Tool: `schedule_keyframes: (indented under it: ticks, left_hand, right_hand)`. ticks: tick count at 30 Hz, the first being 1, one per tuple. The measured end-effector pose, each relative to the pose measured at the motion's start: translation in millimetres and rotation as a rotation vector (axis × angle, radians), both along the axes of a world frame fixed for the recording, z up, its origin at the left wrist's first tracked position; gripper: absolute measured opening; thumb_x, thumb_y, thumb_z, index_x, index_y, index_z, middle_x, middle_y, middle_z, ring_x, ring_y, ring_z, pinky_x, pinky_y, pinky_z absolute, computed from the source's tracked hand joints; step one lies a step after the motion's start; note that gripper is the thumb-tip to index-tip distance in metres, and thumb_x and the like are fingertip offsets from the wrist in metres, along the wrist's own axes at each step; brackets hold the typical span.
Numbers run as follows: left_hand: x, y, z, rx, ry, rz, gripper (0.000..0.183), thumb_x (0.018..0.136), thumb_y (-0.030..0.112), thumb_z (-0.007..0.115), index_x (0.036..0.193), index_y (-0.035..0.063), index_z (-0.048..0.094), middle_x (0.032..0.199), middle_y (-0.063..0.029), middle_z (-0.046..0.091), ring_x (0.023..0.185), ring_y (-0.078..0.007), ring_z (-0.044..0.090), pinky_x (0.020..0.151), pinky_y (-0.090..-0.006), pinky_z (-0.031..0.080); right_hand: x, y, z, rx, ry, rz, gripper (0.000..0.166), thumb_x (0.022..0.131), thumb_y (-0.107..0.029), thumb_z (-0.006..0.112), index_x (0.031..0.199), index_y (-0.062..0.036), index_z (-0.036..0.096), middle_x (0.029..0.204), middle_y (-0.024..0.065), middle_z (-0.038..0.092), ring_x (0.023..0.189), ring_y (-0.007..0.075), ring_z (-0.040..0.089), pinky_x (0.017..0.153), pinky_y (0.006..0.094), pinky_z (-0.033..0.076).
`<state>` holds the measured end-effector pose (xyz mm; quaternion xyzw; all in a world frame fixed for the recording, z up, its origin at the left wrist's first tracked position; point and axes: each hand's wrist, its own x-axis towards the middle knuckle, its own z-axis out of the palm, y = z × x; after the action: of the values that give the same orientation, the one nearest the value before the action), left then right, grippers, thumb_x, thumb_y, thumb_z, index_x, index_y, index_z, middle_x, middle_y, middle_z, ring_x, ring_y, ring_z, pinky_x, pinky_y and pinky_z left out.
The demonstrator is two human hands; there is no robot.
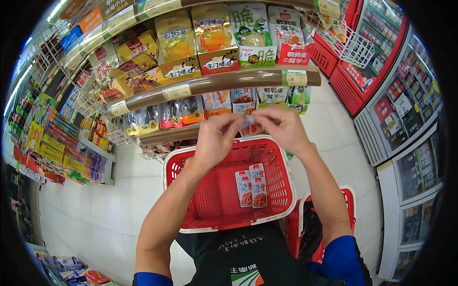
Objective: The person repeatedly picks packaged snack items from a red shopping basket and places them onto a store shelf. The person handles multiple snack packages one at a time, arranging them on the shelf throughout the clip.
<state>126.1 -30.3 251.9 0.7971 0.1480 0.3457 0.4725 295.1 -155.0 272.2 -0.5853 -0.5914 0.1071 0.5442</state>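
My left hand (219, 138) and my right hand (284, 128) pinch a small snack packet (251, 129) by its upper corners, thumbs and fingertips together. The packet is slightly blurred and hangs over the far rim of a red plastic shopping basket (211, 202) with white edging. Several similar white, blue and red packets (259, 193) lie overlapping on the right part of the basket floor. Just beyond my fingertips, on a lower shelf, a display box (243, 98) shows packaging of a like look, partly hidden by my hands.
A brown shelf edge (214, 83) with price tags crosses above my hands, with boxed snack pouches (214, 32) on it. White wire baskets (357, 50) jut out at the shelf's end. A second red basket (349, 203) holding a black item stands at my right. Glass-door coolers (397, 118) line the right.
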Motion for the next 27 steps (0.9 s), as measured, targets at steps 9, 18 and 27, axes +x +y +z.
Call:
schedule_keyframes:
  ticks: [9, 18, 27]
  left_hand:
    - [37, 30, 16, 0.474, -0.271, 0.097, 0.015, 0.092, 0.001, 0.066, 0.105, -0.0029, 0.072, 0.103, -0.0197, 0.073, 0.092, -0.0294, 0.073, 0.079, -0.0345, 0.056]
    - [44, 43, -32, 0.278, -0.163, 0.216, 0.027, 0.09, 0.0, 0.065, 0.117, -0.0011, 0.063, 0.112, -0.0177, 0.067, 0.092, -0.0292, 0.068, 0.081, -0.0334, 0.054]
    - [62, 40, -45, 0.988, 0.322, 0.189, 0.056, 0.079, 0.014, 0.073, 0.13, -0.003, 0.053, 0.138, -0.0183, 0.054, 0.128, -0.0342, 0.05, 0.102, -0.0482, 0.046]
  right_hand:
    - [28, 36, -7, 0.261, -0.094, -0.079, 0.018, 0.09, 0.0, 0.066, 0.107, 0.0015, 0.071, 0.101, 0.0132, 0.073, 0.088, 0.0221, 0.07, 0.079, 0.031, 0.055]
    - [36, 75, -30, 0.037, -0.186, -0.229, 0.021, 0.093, -0.014, 0.059, 0.104, -0.0008, 0.072, 0.097, 0.0245, 0.069, 0.091, 0.0445, 0.064, 0.081, 0.0478, 0.053]
    - [28, 82, -44, 0.104, -0.178, -0.336, 0.025, 0.093, -0.008, 0.056, 0.114, 0.0014, 0.064, 0.115, 0.0247, 0.065, 0.102, 0.0445, 0.061, 0.088, 0.0477, 0.05]
